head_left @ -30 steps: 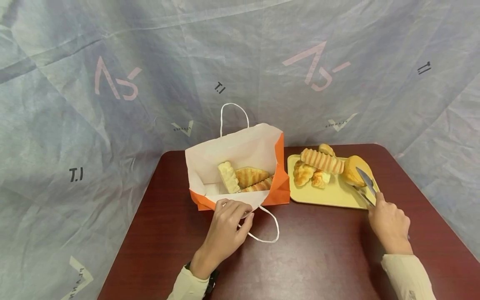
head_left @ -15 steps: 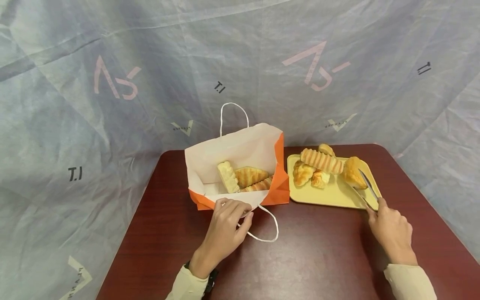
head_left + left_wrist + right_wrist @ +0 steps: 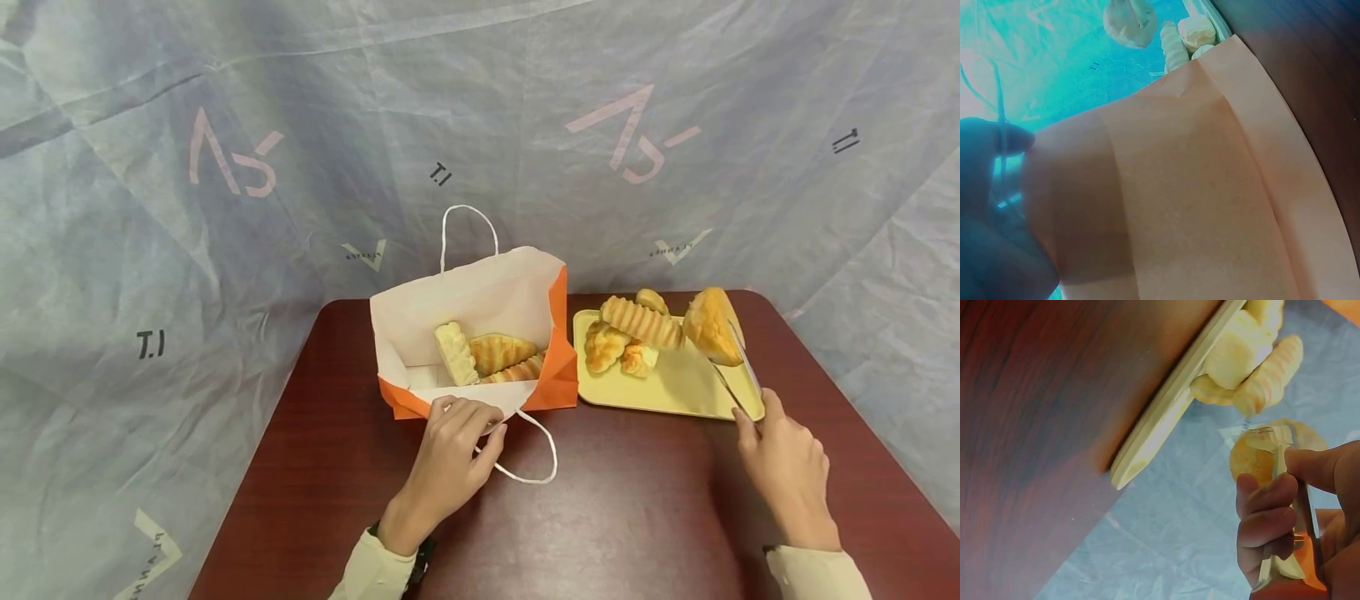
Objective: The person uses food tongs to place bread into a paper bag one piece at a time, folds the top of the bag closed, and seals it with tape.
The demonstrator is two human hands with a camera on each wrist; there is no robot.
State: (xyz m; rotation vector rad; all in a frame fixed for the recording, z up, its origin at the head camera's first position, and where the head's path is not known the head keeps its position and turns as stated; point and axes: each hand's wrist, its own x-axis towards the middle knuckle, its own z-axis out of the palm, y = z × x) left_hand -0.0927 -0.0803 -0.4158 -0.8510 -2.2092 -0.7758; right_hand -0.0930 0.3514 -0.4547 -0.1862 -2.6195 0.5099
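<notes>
Ridged loaf near tonged bun; paper bag just beside tray.

Soft glare on the reddish-brown tabletop, left wrist view cyan-hazed around a dark, blurry left hand.

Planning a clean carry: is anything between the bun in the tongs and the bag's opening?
Yes: left of the bun, the striped roll and other breads are piled on the tray; then the bag's orange side rises before the opening.
</notes>
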